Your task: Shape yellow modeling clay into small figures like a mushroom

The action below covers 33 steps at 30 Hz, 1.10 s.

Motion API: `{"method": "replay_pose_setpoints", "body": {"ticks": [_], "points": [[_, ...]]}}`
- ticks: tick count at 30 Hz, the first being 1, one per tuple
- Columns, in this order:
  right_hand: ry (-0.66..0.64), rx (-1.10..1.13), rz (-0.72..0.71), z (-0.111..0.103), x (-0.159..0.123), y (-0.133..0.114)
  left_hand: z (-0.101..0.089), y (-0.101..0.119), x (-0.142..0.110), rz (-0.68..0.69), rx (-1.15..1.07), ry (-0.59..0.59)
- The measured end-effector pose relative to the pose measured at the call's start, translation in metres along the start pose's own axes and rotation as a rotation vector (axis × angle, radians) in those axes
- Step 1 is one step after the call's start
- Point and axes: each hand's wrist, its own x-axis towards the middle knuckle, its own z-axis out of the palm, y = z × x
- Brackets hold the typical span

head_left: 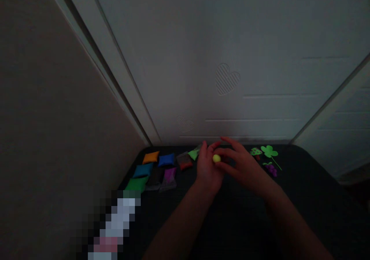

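Well, left grip (208,169): I'm holding it open, palm up, beneath the yellow ball (216,158).
Right grip (243,161): I'm curving it partway, thumb and fingertip flanking the ball; whether they're pinching it, I can't tell.
Ball: it's sitting between left palm and right fingertips.
Tabletop (237,213): coloured packets (166,159) are lying left, a green clover shape (269,151) and purple grape-like piece (271,170) right.

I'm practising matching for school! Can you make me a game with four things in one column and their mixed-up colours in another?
Things:
1. Little ball
2. Clover shape
3. Bunch of grapes
4. Left-end packet in the far row

Colours:
A. Purple, below its leaf
B. Orange
C. Yellow
D. Green

Pairs: 1-C, 2-D, 3-A, 4-B
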Motion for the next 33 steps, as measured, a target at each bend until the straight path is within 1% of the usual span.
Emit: {"method": "replay_pose_setpoints", "body": {"ticks": [1,3,5,6,8,10,15,19,21,24,27,29,31,33], "points": [[0.018,0.002,0.003,-0.002,0.000,0.001,0.000,0.000,0.000,0.030,0.048,-0.028],[0.071,0.002,0.008,-0.007,-0.001,0.003,0.000,0.002,-0.001,0.135,0.179,-0.077],[0.136,-0.007,0.011,-0.011,-0.001,0.004,0.000,0.007,-0.002,0.237,0.316,-0.109],[0.164,-0.017,0.007,-0.012,-0.001,0.005,0.000,0.010,-0.003,0.266,0.379,-0.126],[0.204,-0.041,-0.010,-0.014,-0.001,0.004,-0.002,0.017,-0.004,0.275,0.482,-0.166],[0.214,-0.049,-0.025,-0.014,-0.001,0.002,-0.004,0.023,-0.005,0.272,0.560,-0.200],[0.199,-0.034,-0.041,-0.014,-0.002,-0.001,-0.007,0.028,-0.007,0.275,0.566,-0.205],[0.230,-0.048,-0.058,-0.014,-0.001,0.001,-0.004,0.025,-0.009,0.282,0.571,-0.176],[0.222,-0.045,-0.054,-0.015,-0.002,0.002,-0.003,0.026,-0.009,0.297,0.560,-0.162],[0.159,-0.033,-0.019,-0.016,-0.004,0.001,-0.004,0.031,-0.008,0.374,0.556,-0.116],[0.016,-0.033,0.003,-0.014,-0.005,0.000,-0.009,0.043,-0.006,0.489,0.554,-0.037],[-0.069,-0.032,-0.001,-0.014,-0.006,-0.001,-0.012,0.053,-0.007,0.552,0.515,-0.005],[-0.076,-0.018,0.006,-0.016,-0.008,-0.002,-0.015,0.064,-0.009,0.601,0.472,0.009],[-0.014,0.010,0.031,-0.020,-0.010,-0.004,-0.018,0.073,-0.013,0.643,0.432,0.010]]}}
